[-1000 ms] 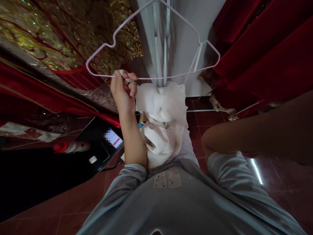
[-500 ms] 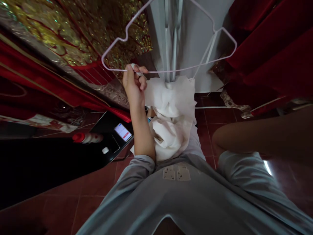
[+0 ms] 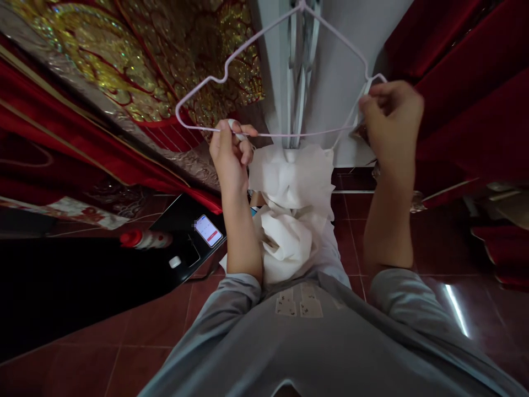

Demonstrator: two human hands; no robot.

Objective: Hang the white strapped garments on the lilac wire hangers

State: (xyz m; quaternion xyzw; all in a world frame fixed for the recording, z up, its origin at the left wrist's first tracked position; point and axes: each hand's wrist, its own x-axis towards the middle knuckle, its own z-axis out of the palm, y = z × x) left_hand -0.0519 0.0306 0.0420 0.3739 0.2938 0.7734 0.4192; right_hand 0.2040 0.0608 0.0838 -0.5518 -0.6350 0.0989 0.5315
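Note:
A pale pink clothes hanger (image 3: pixel 264 36) hangs in front of me. My left hand (image 3: pixel 231 151) is closed around the left part of its bottom bar; a bit of white shows at those fingers, too small to make out. Below the bar hangs a white sheer garment (image 3: pixel 289 171), bunched lower down over my lap. Its thin white strap (image 3: pixel 349 118) runs up to the notch at the hanger's right shoulder. There my right hand (image 3: pixel 392 124) has its thumb and fingers pinched together at the strap, partly covering the hanger's right end.
Red and gold sequined costumes (image 3: pixel 165 60) hang at the left, with red garments (image 3: pixel 467 71) on the right. A metal stand (image 3: pixel 301 82) rises behind the hanger. On the black table (image 3: pixel 82 286) lie a lit phone (image 3: pixel 209 230), a red-capped bottle (image 3: pixel 144 239) and a small white case (image 3: pixel 174 262).
My right hand has come up from the right side to the hanger's right shoulder and pinches there. My left hand keeps its hold; the hanger sits slightly lower in view.

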